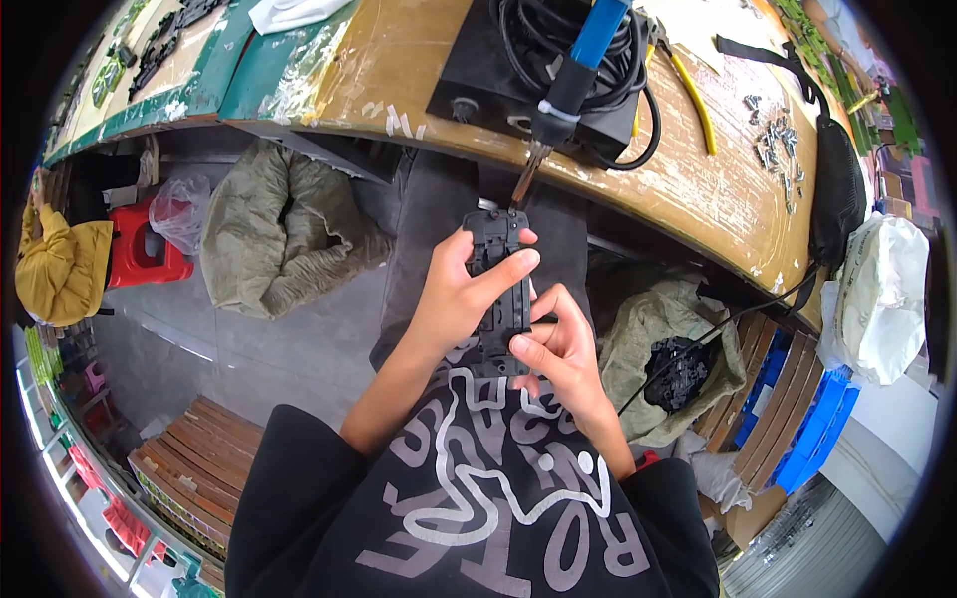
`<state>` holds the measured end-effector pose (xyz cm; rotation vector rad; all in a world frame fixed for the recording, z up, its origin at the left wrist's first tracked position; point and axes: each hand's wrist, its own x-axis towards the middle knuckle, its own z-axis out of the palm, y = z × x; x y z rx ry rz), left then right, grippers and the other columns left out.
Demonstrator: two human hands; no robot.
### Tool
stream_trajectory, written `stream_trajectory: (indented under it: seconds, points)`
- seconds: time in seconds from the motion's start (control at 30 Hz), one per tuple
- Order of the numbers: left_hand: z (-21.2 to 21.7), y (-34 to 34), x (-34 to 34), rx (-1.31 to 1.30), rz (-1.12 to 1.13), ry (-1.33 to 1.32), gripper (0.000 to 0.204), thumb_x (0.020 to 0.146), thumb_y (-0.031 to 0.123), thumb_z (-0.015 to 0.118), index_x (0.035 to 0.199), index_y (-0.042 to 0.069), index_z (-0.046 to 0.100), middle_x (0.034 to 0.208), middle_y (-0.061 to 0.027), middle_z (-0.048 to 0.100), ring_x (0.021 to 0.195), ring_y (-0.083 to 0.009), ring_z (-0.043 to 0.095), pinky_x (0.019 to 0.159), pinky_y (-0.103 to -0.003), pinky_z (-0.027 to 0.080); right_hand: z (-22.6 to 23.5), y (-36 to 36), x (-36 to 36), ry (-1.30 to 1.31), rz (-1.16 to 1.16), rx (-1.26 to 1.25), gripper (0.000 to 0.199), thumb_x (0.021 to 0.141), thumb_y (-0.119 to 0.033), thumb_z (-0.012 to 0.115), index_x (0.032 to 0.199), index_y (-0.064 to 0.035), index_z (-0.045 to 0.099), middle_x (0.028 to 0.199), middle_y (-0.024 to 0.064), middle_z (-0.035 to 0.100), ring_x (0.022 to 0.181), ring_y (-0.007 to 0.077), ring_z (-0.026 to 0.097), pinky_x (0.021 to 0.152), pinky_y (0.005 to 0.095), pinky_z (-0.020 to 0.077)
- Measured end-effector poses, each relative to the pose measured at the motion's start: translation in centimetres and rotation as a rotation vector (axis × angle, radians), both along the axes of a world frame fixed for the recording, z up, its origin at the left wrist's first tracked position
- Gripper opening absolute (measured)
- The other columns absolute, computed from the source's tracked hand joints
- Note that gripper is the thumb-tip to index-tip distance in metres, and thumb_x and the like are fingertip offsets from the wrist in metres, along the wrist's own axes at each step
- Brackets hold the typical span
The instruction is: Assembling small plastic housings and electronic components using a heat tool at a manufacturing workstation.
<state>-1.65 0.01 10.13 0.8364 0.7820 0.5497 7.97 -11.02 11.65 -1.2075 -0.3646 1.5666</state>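
Note:
A long black plastic part (495, 261) with moulded ribs and openings is held upright in front of my chest. My left hand (461, 294) is closed around its upper half, thumb across the front. Lower down, my right hand (560, 347) pinches its right edge between thumb and fingers. Over the part's top end hangs a blue-handled tool (573, 85) with a black collar and a brownish metal tip. That tip ends at the part's upper right corner; whether they touch, I cannot tell.
On the worn workbench (389, 75) sit a black box (474, 80) with coiled cable, yellow-handled pliers (695, 100) and loose screws (776, 149). An open sack (638, 344) with black parts stands at right, another sack (279, 239) at left. A person in yellow (65, 259) is far left.

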Motion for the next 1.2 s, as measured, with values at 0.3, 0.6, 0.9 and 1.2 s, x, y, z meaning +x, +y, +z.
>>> stream_trajectory:
  seconds: [0.3,0.6,0.9,1.2]
  points:
    - [-0.1,0.2,-0.1,0.003,-0.007,-0.037,0.023,0.078,0.009,0.061,0.097,-0.001,0.054,0.069,-0.0069,0.058,0.057,-0.0127,0.058,0.049,-0.022,0.047,0.4,0.5,0.0,-0.03,0.003,0.001,0.027,0.081,-0.009,0.059,0.086,-0.0064,0.033,0.057,0.004,0.053,0.037,0.0056,0.042,0.039,0.0188,0.0404]
    - [-0.3,0.2,-0.2,0.012,0.034,0.003,0.022,0.077,0.009,0.061,0.096,-0.001,0.055,0.07,-0.0071,0.058,0.057,-0.0125,0.058,0.049,-0.022,0.047,-0.2,0.6,-0.1,-0.041,0.018,-0.004,0.026,0.081,-0.011,0.059,0.087,-0.006,0.034,0.06,0.0037,0.054,0.039,0.0047,0.041,0.04,0.0181,0.0407]
    - [0.0,0.3,-0.4,0.002,0.01,-0.003,0.023,0.077,0.008,0.062,0.097,-0.001,0.055,0.07,-0.0074,0.058,0.057,-0.0125,0.058,0.05,-0.022,0.047,0.1,0.6,-0.3,-0.03,0.017,0.01,0.025,0.081,-0.01,0.058,0.087,-0.0053,0.034,0.062,0.0042,0.055,0.039,0.0044,0.041,0.04,0.0176,0.0404]
    - [0.3,0.3,-0.2,-0.002,0.014,0.001,0.023,0.077,0.008,0.062,0.096,-0.001,0.055,0.07,-0.0066,0.058,0.058,-0.0114,0.058,0.051,-0.022,0.047,0.1,0.5,-0.4,-0.035,-0.003,0.03,0.024,0.081,-0.009,0.057,0.088,-0.005,0.034,0.067,0.0074,0.057,0.042,0.0045,0.044,0.039,0.0157,0.0388]
